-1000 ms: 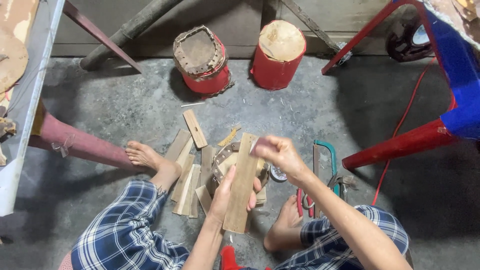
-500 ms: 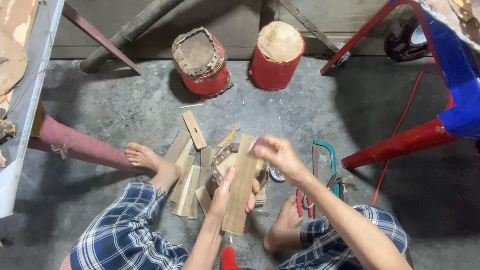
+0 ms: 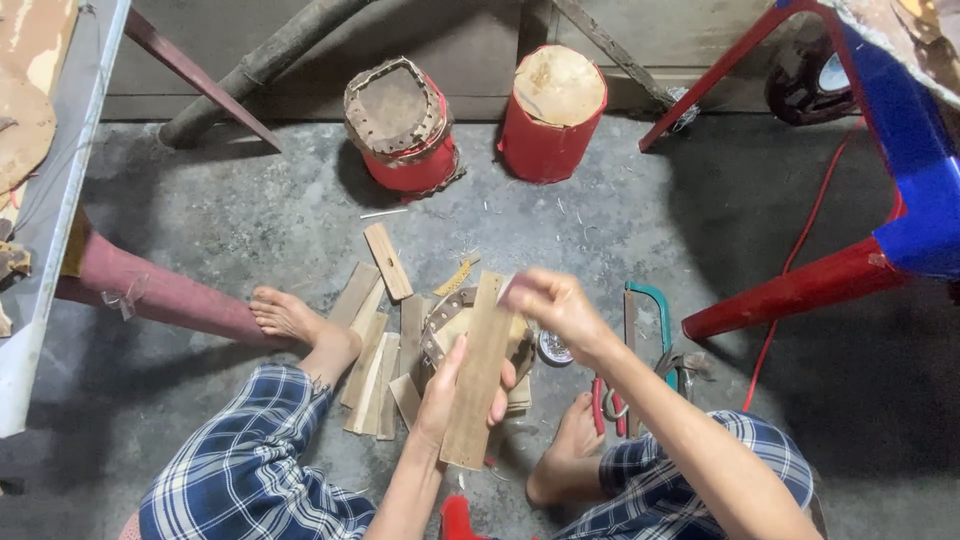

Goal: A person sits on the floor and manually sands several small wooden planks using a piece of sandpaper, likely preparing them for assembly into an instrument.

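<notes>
Grey concrete floor (image 3: pixel 250 215) littered with wooden strips (image 3: pixel 372 372).

Lying on grey concrete floor (image 3: pixel 250 215): scattered wooden slats (image 3: pixel 372 352), two red stools (image 3: pixel 552 112), green hacksaw (image 3: pixel 650 310), red-handled pliers (image 3: pixel 606 405).

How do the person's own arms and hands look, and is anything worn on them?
Both arms are bare up to the bottom edge of the picture: no sleeves show. The left hand and the right hand wear no gloves, and I see no watch, bracelet or ring, though the fingers are slightly blurred. The only clothing visible is blue and white checked trousers on the legs.
</notes>
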